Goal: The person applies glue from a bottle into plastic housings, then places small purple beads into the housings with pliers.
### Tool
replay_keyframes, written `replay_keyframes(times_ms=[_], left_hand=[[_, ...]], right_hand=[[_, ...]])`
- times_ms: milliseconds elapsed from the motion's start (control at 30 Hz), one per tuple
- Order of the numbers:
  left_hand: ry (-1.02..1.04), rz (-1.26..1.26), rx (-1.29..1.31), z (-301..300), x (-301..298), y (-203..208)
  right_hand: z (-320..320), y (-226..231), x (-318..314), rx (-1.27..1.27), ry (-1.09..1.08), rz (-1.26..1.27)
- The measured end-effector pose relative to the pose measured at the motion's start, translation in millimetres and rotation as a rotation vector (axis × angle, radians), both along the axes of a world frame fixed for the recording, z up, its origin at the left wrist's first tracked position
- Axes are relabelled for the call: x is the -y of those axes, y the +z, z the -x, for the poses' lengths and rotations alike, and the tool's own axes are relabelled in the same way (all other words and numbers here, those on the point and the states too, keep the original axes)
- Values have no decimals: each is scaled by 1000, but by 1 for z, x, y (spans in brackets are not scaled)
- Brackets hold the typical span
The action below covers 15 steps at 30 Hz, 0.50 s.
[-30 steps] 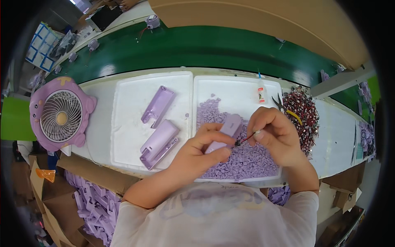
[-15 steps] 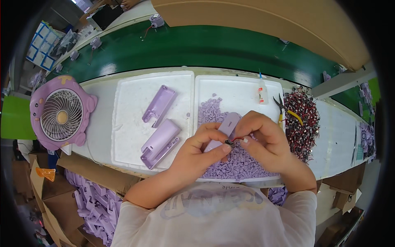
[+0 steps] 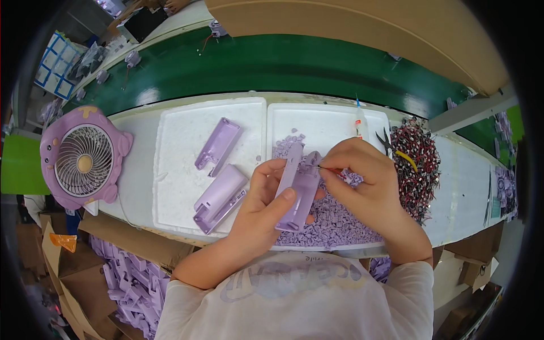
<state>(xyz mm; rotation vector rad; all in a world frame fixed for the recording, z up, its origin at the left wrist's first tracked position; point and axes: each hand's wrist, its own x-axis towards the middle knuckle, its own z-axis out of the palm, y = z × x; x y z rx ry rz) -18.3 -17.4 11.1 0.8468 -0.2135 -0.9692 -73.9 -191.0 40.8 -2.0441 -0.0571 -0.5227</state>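
Observation:
My left hand [image 3: 258,209] is wrapped round a light-purple plastic housing [image 3: 305,198], its hollow side turned up and tilted. At the far end of that housing my right hand [image 3: 365,184] pinches a small part with red wires [image 3: 336,172]; the fingers hide most of it. Both hands are above a white foam tray [image 3: 294,116] holding a heap of small purple plastic pieces [image 3: 340,226]. Two more purple housings lie on the left foam tray: an upper one [image 3: 220,144] and a lower one [image 3: 221,195].
Right of the trays are yellow-handled pliers [image 3: 405,158] and a pile of wired parts [image 3: 418,175]. A dropper bottle [image 3: 361,123] stands behind my right hand. A purple fan [image 3: 85,158] is at the left. Beyond runs a green conveyor belt [image 3: 255,65]; a box of housings [image 3: 133,283] is below.
My left hand has turned the housing so its hollow side shows. The wired part has moved from between both hands to the housing's far end, in my right fingers.

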Motion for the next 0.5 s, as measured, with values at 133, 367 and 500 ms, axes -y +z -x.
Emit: replay_keyframes(times_ms=[133, 367, 500], left_hand=[[-10, -37, 12, 2, -1, -2], [-17, -52, -46, 4, -1, 0], [3, -74, -80, 4, 0, -2]], right_hand=[[-3, -6, -4, -6, -14, 37], [-8, -2, -2, 46, 15, 298], [-10, -3, -5, 101, -1, 307]])
